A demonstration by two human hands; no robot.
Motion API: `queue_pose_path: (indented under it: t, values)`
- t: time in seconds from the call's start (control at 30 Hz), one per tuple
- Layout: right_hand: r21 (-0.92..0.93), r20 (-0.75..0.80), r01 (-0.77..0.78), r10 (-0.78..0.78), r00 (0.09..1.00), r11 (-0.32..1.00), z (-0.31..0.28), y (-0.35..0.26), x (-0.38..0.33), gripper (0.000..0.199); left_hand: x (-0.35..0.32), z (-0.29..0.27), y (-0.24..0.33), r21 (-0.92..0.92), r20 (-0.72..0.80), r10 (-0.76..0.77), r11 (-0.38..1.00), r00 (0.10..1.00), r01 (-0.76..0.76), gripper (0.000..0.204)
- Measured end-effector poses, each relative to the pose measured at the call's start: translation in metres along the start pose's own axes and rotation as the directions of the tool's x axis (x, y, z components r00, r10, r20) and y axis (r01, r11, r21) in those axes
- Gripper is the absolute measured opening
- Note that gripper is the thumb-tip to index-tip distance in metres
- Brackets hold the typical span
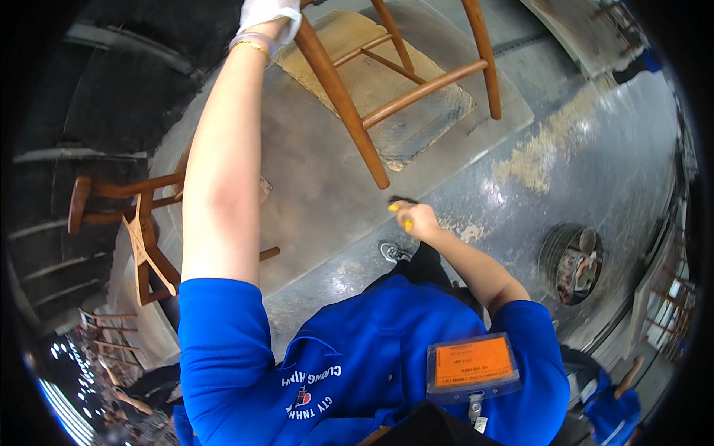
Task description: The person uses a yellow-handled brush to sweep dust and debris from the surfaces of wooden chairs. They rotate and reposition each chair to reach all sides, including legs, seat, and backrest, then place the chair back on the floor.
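Note:
At the top edge my left hand [269, 13], in a white glove, is closed at the upper part of a brown wooden chair frame [335, 89]; its fingertips are partly cut off by the picture's edge. The frame's legs and crossbars slant down toward me, above a worn sheet of cardboard [454, 111]. My right hand [418, 221] is bare and closed around a small tool [394, 207] with yellow and black parts, whose exact kind I cannot make out. It is just below the end of the nearest chair leg, apart from it.
A second wooden chair frame [145, 223] lies tilted at the left, partly behind my left arm. A round, dark ribbed bin [571, 264] with rubbish in it stands on the floor at the right. Other people in blue [613, 409] are near the lower corners and upper right.

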State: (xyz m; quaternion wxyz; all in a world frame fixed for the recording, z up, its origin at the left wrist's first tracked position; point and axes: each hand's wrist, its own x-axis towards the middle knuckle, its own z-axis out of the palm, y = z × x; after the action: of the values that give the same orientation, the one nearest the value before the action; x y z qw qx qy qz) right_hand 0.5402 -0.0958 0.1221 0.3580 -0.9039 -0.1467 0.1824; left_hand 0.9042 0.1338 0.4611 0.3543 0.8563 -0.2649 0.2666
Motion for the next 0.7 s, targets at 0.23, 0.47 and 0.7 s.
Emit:
queue_pose_path:
  t: [0.23, 0.47, 0.7]
  values:
    - [0.873, -0.115, 0.345, 0.541, 0.833, -0.345, -0.005, 0.016, 0.054, 0.025, -0.008, 0.011, 0.022, 0.125, -0.056, -0.003, 0.992, 0.998, 0.010, 0.031]
    - [0.988, 0.055, 0.095, 0.855, 0.515, -0.120, 0.007, 0.004, 0.053, 0.024, -0.006, 0.015, 0.006, 0.286, 0.055, -0.125, 0.953, 0.991, 0.104, 0.052]
    - [0.989, -0.144, 0.123, 0.702, 0.697, 0.081, -0.046, 0.030, 0.041, 0.025, -0.025, 0.016, 0.020, 0.182, 0.140, -0.002, 0.983, 0.990, -0.024, 0.040]
